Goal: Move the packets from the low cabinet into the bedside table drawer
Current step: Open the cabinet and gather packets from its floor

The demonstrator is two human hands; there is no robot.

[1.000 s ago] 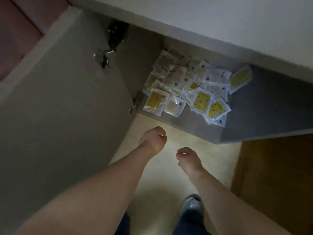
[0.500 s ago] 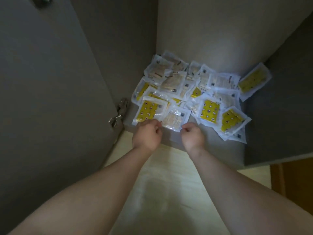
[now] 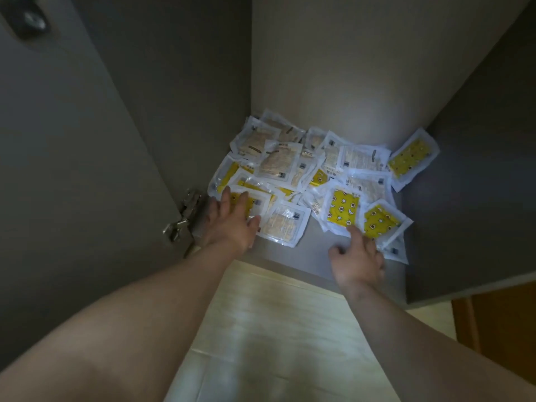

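- Gathering looks like the step in hand: the packets (image 3: 304, 169) lie in a loose overlapping pile on the floor of the low cabinet (image 3: 316, 246), toward its back-left corner. None are out yet, and the drawer isn't in view.
- Left hand (image 3: 232, 226): fingers straight & spread, lying flat on the front-left yellow packet (image 3: 251, 206), near the door hinge (image 3: 185, 219). It grips nothing.
- Right hand (image 3: 358, 259): also wide open, fingers splayed, index tip touching the lower edge of the yellow star packet (image 3: 342, 208). Nothing held.
- To do it well: sweep both palms inward to herd the pile to the middle, then curl fingers under from both sides & lift it as one stack.
- The plastic sleeves prob. slide on each other, so squeeze from the sides, not just the top.
- The stray yellow packet (image 3: 413, 158) leans at the right wall, at the pile's edge. It likely needs a 2nd reach.
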